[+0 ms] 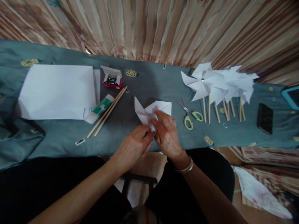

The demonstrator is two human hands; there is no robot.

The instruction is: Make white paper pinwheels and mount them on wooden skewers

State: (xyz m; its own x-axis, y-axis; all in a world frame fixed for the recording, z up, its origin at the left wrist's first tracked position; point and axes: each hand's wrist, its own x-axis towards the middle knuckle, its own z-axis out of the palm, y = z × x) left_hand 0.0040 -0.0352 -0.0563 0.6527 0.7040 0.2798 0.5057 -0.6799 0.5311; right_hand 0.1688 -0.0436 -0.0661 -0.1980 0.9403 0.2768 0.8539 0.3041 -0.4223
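A white paper pinwheel (pixel 163 107), partly folded, lies in front of me near the table's front edge. My left hand (pixel 136 141) pinches its near corner between thumb and fingers. My right hand (pixel 167 132) rests on the paper, its fingers bent and pressing near the centre. Both hands hide the near part of the folds. Just right of the paper lie scissors (pixel 186 109) with green handles, their blades slightly apart. To the left are thin wooden sticks (pixel 109 109) beside a green and white packet (pixel 102 104).
A stack of white paper (pixel 58 90) lies at the left. Behind the sticks stands an open red box (pixel 112 79) of shiny metal pieces. Several finished pinwheels (pixel 217 82) on sticks overlap at the right, with a dark phone (pixel 265 118) beyond them. A curtain (pixel 144 28) hangs along the back.
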